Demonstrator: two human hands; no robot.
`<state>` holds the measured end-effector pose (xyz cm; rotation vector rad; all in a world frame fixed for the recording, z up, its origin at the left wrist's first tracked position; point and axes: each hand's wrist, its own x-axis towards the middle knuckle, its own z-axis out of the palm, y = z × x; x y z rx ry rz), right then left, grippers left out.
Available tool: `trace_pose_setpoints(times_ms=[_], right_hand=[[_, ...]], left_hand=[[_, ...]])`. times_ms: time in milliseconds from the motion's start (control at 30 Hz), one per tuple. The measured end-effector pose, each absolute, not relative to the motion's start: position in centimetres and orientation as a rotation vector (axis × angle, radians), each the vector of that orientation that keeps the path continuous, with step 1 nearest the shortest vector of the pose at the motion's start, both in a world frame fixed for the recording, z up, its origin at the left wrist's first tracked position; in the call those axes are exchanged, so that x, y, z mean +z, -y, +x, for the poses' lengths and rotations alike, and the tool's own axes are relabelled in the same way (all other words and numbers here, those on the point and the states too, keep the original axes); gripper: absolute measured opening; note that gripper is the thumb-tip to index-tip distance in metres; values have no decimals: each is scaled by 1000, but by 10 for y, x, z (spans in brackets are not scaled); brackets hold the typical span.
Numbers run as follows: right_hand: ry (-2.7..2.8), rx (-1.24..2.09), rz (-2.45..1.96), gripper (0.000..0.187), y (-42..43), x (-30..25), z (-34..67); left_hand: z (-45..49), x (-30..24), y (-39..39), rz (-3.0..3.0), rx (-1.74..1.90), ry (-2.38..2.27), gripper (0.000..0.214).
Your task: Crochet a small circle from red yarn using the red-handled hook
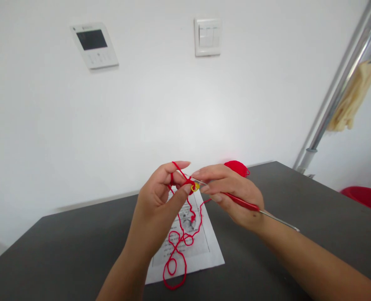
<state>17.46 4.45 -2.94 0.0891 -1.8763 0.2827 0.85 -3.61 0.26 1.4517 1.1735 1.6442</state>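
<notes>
My left hand pinches a small piece of red crochet work between thumb and fingers. Red yarn runs over its raised index finger and loops round another finger. A yellow stitch marker hangs at the right side of the piece. My right hand is closed round a crochet hook with a red grip and metal ends. The hook's tip reaches the work beside the left fingertips; the exact stitch is too small to make out. Loose yarn trails down in loops onto a printed sheet.
A red yarn ball sits at the back of the dark table, against the white wall. A wall panel and a light switch are above. At right are a metal pole, yellowish gloves and a red seat.
</notes>
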Motion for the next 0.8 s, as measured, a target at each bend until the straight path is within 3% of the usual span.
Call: trace_pose_setpoints(times_ms=[400,600,800], right_hand=[[1937,-109,105,22,-53,-34,173],[1955,-54,137,23,-52,-36,178],[1929,144,182,17,-51,-31,178]], left_hand=[[3,-1,27,1236,1487,-882,41],[1,4,28,1143,1427,-883,48],[-5,6,29,1294,1440,-1006,40]])
